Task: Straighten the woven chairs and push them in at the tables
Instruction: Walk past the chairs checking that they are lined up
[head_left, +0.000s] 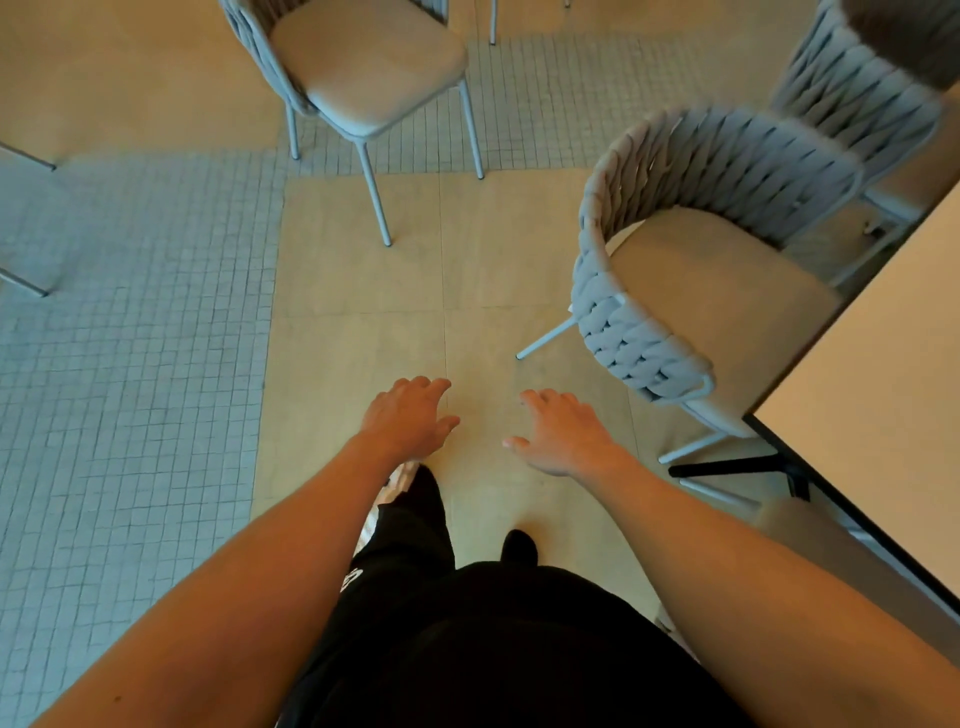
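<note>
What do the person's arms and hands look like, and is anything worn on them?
Both arms are bare from the frame's lower edge to the wrists: no sleeves, watch or bracelets show. The left hand and right hand wear no gloves, and no rings can be made out on the fingers. Below the arms, the person wears black clothes.

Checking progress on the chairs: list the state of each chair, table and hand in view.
Left hand: open, holding nothing.
Right hand: open, holding nothing.
Nearest woven chair: upright, angled, not pushed in.
Top chair: upright, standing free.
Far right chair: upright, partly cut off.
Table: bare where visible.
</note>
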